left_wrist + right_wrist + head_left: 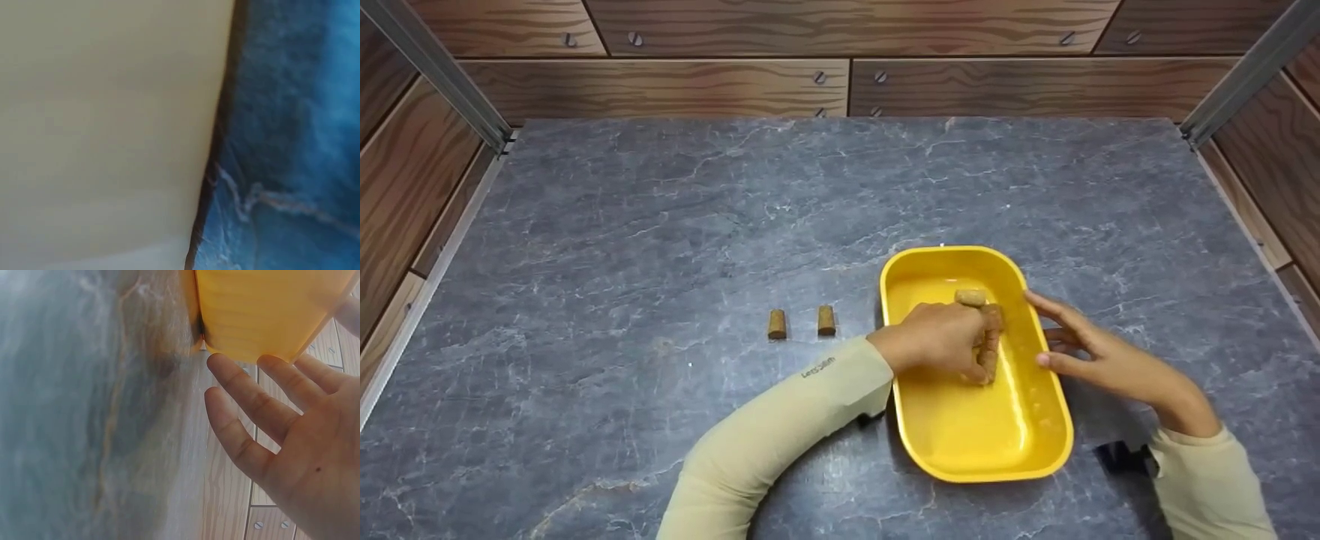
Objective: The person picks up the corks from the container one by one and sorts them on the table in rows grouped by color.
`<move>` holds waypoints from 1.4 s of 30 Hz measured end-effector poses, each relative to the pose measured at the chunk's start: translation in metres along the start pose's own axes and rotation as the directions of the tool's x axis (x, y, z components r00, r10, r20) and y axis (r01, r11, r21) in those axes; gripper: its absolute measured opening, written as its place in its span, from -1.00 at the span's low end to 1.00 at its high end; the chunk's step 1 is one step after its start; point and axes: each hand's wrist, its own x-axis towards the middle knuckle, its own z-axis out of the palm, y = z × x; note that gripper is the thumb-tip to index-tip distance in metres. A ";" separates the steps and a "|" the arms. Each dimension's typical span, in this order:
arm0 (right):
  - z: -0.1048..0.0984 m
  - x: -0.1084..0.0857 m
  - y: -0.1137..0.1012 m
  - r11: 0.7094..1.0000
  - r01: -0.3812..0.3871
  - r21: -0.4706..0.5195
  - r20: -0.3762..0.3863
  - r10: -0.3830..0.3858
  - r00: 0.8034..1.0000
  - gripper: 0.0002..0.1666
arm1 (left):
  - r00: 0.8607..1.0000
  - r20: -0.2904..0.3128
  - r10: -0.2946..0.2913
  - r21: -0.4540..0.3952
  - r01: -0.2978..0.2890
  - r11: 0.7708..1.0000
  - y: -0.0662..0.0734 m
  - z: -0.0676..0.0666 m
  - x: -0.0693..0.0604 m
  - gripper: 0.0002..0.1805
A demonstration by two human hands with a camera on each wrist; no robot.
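- Head view: yellow tub [979,442], at 4 o'clock from the tabletop's [660,225] centre.
- Progress, as judged: corks [970,298] inside at 12 to 1 o'clock, seemingly mostly done; two loose corks [826,320], at 9 to 10 o'clock of tub, left over.
- Corks: brown, speckled, short cylinders.
- Left hand [941,337]: fingers bent at corks; grip cannot be told.
- Right hand [1099,352]: fingers extended, touching tub's 3 o'clock side.
- Left wrist view: blurred; no hand or corks.
- Right wrist view: fingers spread, tub at 12 to 1 o'clock.

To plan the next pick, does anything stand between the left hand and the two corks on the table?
Yes: the left wall of the yellow tray. The left hand is inside; both corks are outside, beyond that wall.
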 end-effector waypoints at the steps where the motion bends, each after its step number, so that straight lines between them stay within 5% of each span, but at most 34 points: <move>1: 0.000 0.000 0.000 1.000 0.000 0.000 0.000 0.000 1.000 -0.15 | 1.000 0.003 0.003 0.004 -0.003 1.000 0.000 0.000 0.000 -0.78; 14: 0.000 0.003 -0.002 1.000 -0.011 -0.003 0.016 0.011 1.000 -0.16 | 0.994 0.105 -0.019 0.035 0.015 0.999 -0.003 -0.002 -0.001 -0.46; 24: -0.001 0.002 -0.002 0.999 -0.037 -0.021 -0.004 0.037 0.999 -0.16 | 0.995 0.096 0.005 0.047 -0.010 0.999 0.001 -0.002 -0.002 -0.79; 31: -0.001 0.003 -0.002 1.000 -0.014 -0.007 0.004 0.014 1.000 -0.15 | 0.990 0.139 0.033 0.057 -0.041 0.997 0.000 -0.002 -0.001 -0.78; 42: 0.001 0.001 0.001 1.000 -0.003 -0.015 -0.002 0.003 1.000 -0.16 | 0.992 0.108 0.068 0.064 -0.075 0.995 0.002 -0.002 -0.004 -0.76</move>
